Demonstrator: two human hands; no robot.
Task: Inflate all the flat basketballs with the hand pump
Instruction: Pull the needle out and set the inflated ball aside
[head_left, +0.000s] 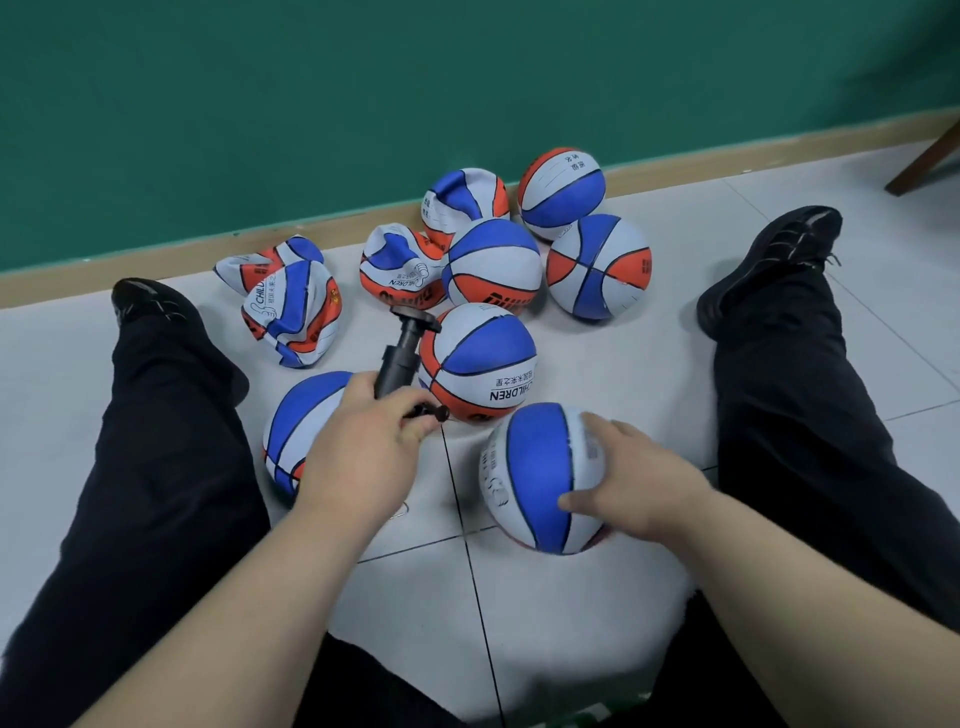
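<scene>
My left hand grips the lower end of a black hand pump, whose T-handle points up and away from me. My right hand lies over a round blue-and-white basketball on the floor, thumb and fingers curved around its right side. Another round ball sits partly hidden behind my left hand. A round ball marked CHILDREN lies just beyond the pump. Crumpled flat balls lie further out, near the wall.
Three more round balls cluster by the wooden skirting board under a green wall. My legs in black trousers spread to both sides on the white tiled floor. A wooden furniture leg stands far right.
</scene>
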